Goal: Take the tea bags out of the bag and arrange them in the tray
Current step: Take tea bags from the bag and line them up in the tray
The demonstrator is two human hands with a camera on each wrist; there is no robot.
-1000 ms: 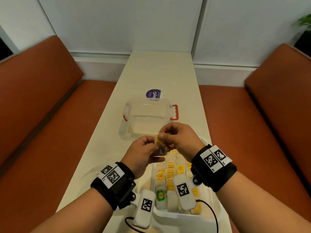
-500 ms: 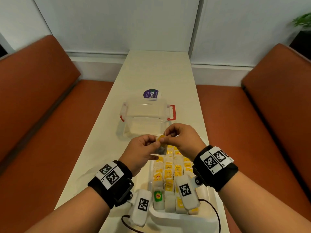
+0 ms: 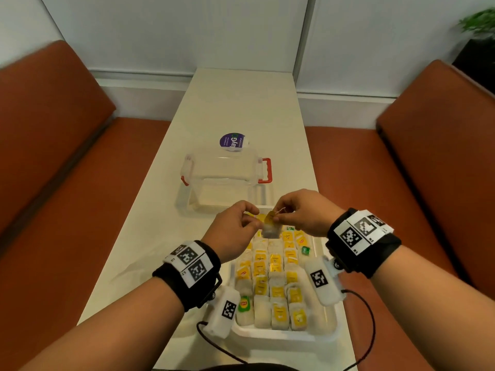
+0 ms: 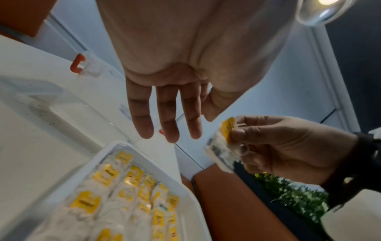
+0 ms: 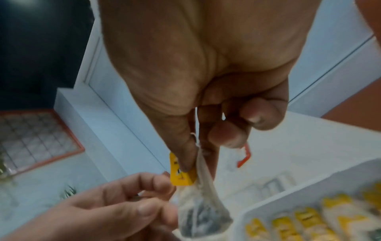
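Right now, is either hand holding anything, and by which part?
The right hand pinches a tea bag by its yellow tag. The left hand, fingers straight, holds nothing.

Yellow tag point(image 3: 270, 217) on white tea bag point(image 3: 271, 231); white tray point(image 3: 284, 333); clear box point(image 3: 225, 180), red handles; cream counter point(image 3: 241, 103).

My left hand point(image 4: 185, 65) has let go of the tea bag point(image 3: 271, 228); half a second ago its fingertips pinched the bag together with my right, and now its fingers point(image 4: 167, 117) are spread straight, just beside it. My right hand point(image 3: 305, 212) alone pinches the yellow tag point(image 5: 181, 172), and the pouch hangs below it. Both hands have drifted a little apart above the far end of the tray point(image 3: 284, 337).
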